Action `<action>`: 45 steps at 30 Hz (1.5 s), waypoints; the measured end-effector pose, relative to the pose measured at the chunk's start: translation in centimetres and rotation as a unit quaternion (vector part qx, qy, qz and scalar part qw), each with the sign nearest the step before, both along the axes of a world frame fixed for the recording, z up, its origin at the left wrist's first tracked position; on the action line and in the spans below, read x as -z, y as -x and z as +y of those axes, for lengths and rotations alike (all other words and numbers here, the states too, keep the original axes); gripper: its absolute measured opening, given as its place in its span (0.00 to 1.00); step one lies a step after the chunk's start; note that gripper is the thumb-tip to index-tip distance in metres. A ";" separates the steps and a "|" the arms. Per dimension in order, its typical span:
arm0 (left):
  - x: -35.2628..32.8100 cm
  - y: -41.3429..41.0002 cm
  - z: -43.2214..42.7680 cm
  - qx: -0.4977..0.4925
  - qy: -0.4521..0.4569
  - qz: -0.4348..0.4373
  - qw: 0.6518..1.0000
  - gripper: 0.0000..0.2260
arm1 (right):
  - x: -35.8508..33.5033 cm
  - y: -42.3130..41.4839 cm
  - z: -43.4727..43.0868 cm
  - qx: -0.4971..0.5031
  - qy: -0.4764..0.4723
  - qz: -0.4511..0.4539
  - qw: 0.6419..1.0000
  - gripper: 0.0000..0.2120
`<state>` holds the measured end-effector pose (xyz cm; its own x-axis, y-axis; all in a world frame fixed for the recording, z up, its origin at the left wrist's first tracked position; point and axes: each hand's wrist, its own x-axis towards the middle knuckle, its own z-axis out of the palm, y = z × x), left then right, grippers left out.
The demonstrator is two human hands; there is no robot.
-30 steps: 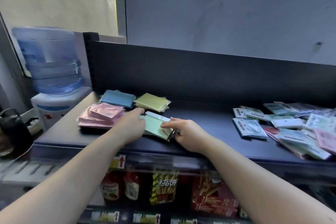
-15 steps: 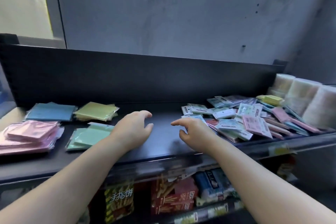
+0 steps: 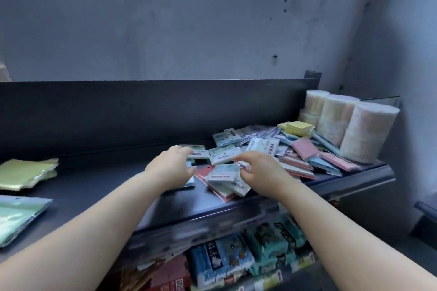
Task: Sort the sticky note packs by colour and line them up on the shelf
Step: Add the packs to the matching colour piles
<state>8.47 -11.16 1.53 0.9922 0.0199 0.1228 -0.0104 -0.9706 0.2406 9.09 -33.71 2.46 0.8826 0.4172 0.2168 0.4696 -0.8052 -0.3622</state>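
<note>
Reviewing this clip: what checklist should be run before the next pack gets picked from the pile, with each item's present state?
1. Both hands at the mixed pile: ok, left hand and right hand are on its near edge.
2. One pack firmly held: cannot tell, too blurred.
3. Colour of the labelled pack by the right hand: cannot tell, pale label faces up.
4. Sorted yellow stack and green stack in view at left: ok.
5. Bare shelf between stacks and pile: ok.

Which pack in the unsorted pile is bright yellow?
The yellow pack at the pile's far right, beside the tubs; the others show pink, blue or white.
</note>
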 end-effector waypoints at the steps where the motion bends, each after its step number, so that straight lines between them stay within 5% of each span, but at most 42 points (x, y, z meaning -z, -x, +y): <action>1: 0.1 -0.9 -0.7 -0.008 0.000 0.010 1.000 0.25 | -0.1 -0.6 -1.1 -0.002 0.003 -0.002 1.000 0.18; 10: 1.5 -6.6 -3.9 -0.117 -0.048 0.078 0.989 0.28 | -0.1 -4.0 -6.3 -0.100 0.071 0.102 0.987 0.29; 15: 2.5 -7.7 -3.8 -0.176 -0.041 0.058 0.982 0.23 | -0.2 -4.9 -6.8 -0.144 0.104 0.106 0.978 0.24; 18: 2.2 -7.8 -3.7 -0.194 -0.029 -0.012 0.980 0.19 | -0.6 -5.7 -6.9 -0.160 0.072 0.056 0.983 0.11; 24: -0.1 -6.6 -3.3 -0.210 0.151 -0.181 0.949 0.08 | -1.5 -7.7 -6.3 -0.100 -0.221 -0.027 0.970 0.08; 28: -1.3 -4.8 -2.9 -0.179 0.436 -0.213 0.856 0.07 | -1.0 -9.0 -4.5 -0.091 -0.370 0.088 0.921 0.04; 32: -1.4 -2.8 -2.1 -0.184 0.563 -0.191 0.783 0.05 | -0.7 -9.2 -1.4 -0.086 -0.479 0.226 0.844 0.06; 37: -1.0 0.0 -0.2 -0.196 0.651 -0.175 0.712 0.07 | -0.5 -8.5 2.9 -0.058 -0.460 0.340 0.818 0.16; 45: -0.1 4.5 5.1 -0.196 0.622 -0.193 0.733 0.15 | -0.6 -6.0 9.7 -0.089 -0.404 0.381 0.827 0.23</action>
